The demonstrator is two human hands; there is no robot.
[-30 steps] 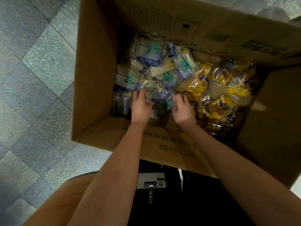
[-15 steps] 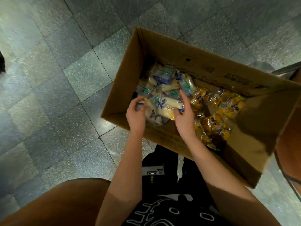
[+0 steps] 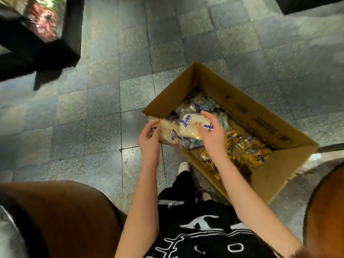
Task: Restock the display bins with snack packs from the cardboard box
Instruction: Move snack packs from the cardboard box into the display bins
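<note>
Snack packs (image 3: 247, 146) fill much of the cardboard box (image 3: 251, 116) on the tiled floor (image 3: 93, 127), so restocking looks far from done. Open floor runs left toward a dark, blurred stand (image 3: 28, 49). Two pale packs (image 3: 193, 125) sit above the box's near rim, one gripped by the left hand (image 3: 149, 142), the other by the right hand (image 3: 212, 136).

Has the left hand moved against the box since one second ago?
Yes: the left hand, gripping a pack, rose from inside the cardboard box to its rim.
</note>
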